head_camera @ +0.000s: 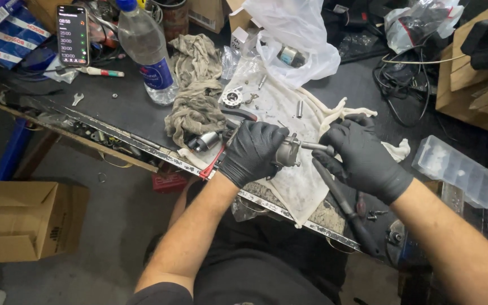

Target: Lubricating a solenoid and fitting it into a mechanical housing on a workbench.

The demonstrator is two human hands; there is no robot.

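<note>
Both hands wear black gloves and work above a stained white cloth (289, 113) spread on the dark workbench (131, 113). The left hand (252, 152) is closed around a small grey metal motor housing (287, 151), held over the bench's front edge. The right hand (362, 158) pinches the thin steel shaft (314, 146) projecting from that housing, fingers curled narrow. A black-handled tool (343, 206) lies under the right hand. Behind the hands: a grey rag (196, 90), a plastic water bottle (148, 53), a round metal part (232, 97), a phone (73, 35), and a clear plastic organiser box (456, 169).
</note>
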